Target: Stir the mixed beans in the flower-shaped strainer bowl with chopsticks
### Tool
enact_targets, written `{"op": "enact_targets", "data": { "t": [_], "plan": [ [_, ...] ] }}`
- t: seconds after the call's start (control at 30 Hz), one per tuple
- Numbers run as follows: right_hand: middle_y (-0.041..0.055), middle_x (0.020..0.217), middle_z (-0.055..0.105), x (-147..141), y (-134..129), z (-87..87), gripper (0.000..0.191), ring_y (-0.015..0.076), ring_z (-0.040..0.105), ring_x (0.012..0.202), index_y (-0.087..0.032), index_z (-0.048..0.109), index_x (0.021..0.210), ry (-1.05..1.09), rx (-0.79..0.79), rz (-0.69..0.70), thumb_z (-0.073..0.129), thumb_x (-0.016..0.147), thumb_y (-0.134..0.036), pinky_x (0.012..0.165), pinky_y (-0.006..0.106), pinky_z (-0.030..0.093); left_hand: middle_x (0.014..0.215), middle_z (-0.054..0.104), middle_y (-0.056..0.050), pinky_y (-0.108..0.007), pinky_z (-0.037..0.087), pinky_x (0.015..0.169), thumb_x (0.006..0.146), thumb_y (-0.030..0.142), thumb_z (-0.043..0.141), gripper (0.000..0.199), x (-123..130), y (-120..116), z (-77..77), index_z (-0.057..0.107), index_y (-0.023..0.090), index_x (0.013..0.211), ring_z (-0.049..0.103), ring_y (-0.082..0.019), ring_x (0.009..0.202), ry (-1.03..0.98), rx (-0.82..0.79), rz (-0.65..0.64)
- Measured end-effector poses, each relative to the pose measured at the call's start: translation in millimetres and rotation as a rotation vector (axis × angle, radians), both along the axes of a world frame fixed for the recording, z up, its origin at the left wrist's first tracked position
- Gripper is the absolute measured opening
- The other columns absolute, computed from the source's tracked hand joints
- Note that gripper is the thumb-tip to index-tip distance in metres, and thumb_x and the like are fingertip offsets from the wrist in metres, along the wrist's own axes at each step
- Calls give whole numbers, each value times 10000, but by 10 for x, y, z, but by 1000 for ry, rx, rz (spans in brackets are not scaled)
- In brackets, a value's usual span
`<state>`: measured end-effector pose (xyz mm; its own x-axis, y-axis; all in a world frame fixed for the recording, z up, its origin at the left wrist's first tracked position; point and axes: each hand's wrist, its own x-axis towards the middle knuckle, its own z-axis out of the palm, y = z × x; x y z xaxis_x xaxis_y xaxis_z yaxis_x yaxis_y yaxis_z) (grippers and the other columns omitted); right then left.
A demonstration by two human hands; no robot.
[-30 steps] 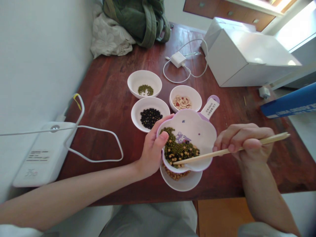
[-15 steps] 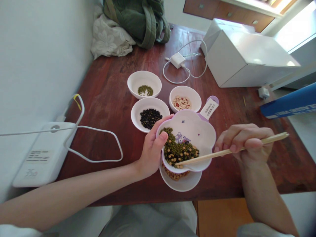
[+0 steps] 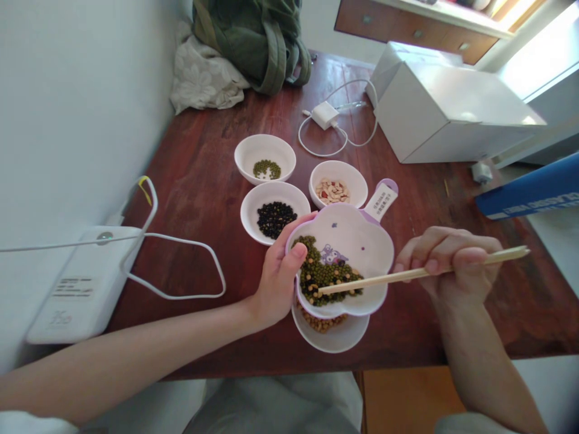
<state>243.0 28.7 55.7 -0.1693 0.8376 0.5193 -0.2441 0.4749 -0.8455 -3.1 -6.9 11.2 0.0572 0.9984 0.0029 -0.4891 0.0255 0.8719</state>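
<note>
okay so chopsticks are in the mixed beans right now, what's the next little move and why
Probably pinch one pale bean out of the mix. The right hand has the chopsticks with their tips in the mixed beans, while the left hand tilts the flower-shaped bowl over a white bowl holding tan beans.

The flower-shaped bowl (image 3: 357,241) is white with a lilac rim and a purple cartoon print, holding green and tan beans (image 3: 328,277). Three white bowls carry green mung beans (image 3: 266,169), black beans (image 3: 275,217) and pale peanuts (image 3: 332,190). The surface (image 3: 199,169) is reddish-brown wood. The chopsticks (image 3: 407,275) are pale wood.
</note>
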Motion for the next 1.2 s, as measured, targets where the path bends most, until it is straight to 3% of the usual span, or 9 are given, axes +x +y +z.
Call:
{"op": "enact_targets", "data": {
  "t": [0.23, 0.9, 1.2],
  "plan": [
    [74, 613, 728, 56, -55, -47, 362, 258, 735, 529, -205, 850, 774, -137, -14, -24, 764, 1006, -469, 403, 370, 560, 1460, 765, -71, -427, 532, 1173, 1008, 549, 715, 449, 0, 8, 8, 761, 255, 1344, 691, -312, 1356, -19, -1, 8],
    [67, 677, 760, 26, -71, -63, 355, 229, 740, 545, -176, 871, 837, -103, 12, 78, 760, 1012, -465, 426, 361, 608, 1467, 762, -90, -439, 518, 1186, 999, 551, 723, 477, 3, 19, -3, 753, 225, 1346, 681, -327, 1372, -19, 7, 5],
    [68, 686, 772, 59, -73, -43, 347, 241, 751, 559, -180, 872, 845, -145, 37, 55, 751, 1025, -450, 445, 378, 619, 1452, 768, -83, -431, 532, 1167, 1000, 551, 723, 470, 4, 9, -5, 759, 234, 1345, 691, -320, 1353, -34, 6, 2]
  ]
}}
